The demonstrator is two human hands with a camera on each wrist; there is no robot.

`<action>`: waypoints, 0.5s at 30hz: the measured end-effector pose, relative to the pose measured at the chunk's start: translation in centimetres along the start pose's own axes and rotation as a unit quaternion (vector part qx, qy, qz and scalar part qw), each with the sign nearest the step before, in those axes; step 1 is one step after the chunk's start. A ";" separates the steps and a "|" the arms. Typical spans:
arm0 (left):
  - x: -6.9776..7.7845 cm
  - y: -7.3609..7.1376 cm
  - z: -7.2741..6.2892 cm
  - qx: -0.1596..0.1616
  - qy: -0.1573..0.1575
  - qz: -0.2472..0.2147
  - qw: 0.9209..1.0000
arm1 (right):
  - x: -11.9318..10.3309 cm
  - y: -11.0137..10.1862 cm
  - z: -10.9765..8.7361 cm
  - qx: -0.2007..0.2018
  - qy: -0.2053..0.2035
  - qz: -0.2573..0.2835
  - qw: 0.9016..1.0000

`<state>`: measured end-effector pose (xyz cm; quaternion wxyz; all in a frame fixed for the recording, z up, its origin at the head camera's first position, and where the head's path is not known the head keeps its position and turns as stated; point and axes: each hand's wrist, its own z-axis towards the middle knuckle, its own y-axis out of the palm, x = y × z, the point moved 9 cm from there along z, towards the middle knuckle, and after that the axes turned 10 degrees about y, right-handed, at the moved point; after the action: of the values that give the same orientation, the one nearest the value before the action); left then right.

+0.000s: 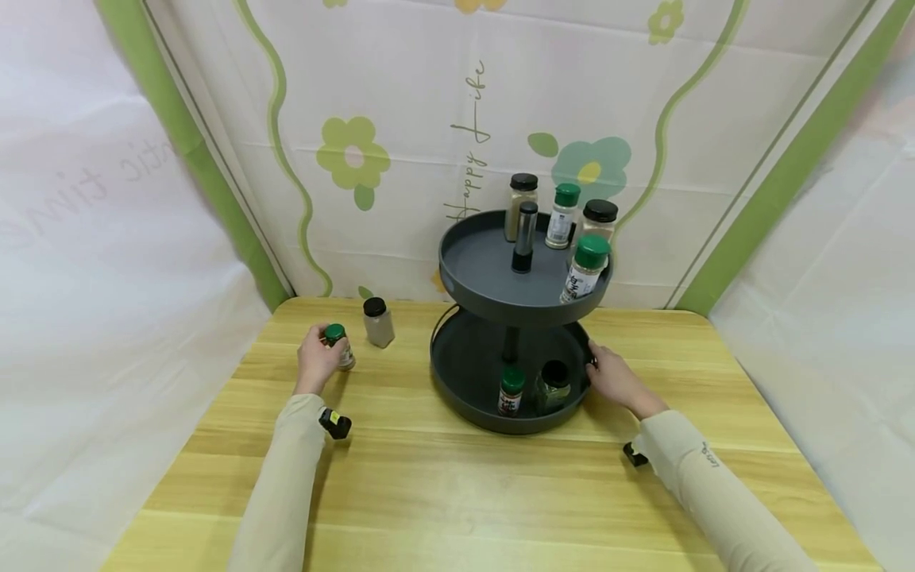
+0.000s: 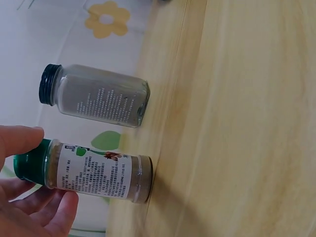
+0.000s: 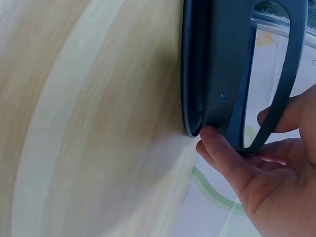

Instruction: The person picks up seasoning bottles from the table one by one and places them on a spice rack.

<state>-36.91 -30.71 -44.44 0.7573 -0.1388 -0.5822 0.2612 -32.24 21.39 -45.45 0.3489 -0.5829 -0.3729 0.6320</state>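
My left hand (image 1: 320,357) pinches a green-capped spice jar (image 2: 94,170) around its cap. The jar is upright, its base at the wooden table; the left wrist view shows a white printed label and brownish contents. Just beyond it stands a black-capped glass spice jar (image 1: 379,324) with greyish powder. On the other side, my right hand (image 1: 616,380) grips the side handle (image 3: 284,79) of the lower tray of a dark grey two-tier rack (image 1: 465,409). In the right wrist view, the thumb is at the handle's loop and the fingers are under its lower end.
Several spice jars, including a green-capped jar (image 1: 582,274), stand on the upper tray (image 1: 475,270) around a central post (image 1: 524,238). The lower tray carries another green-capped jar (image 1: 511,393) and a black-capped jar (image 1: 553,389). A printed curtain (image 1: 400,230) hangs behind the table (image 1: 457,508).
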 end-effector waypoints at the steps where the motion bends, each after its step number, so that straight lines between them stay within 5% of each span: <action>1: 0.0 0.0 0.0 -0.003 -0.001 0.004 1.000 | 0.0 0.0 0.0 0.000 0.001 0.000 1.000; 15: -0.8 0.6 0.0 -0.030 -0.019 0.030 0.999 | 0.1 0.1 -0.1 -0.014 0.006 0.008 1.000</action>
<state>-37.17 -30.68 -45.39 0.7333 -0.1737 -0.5997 0.2693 -32.10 21.43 -45.54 0.3385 -0.5945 -0.3747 0.6258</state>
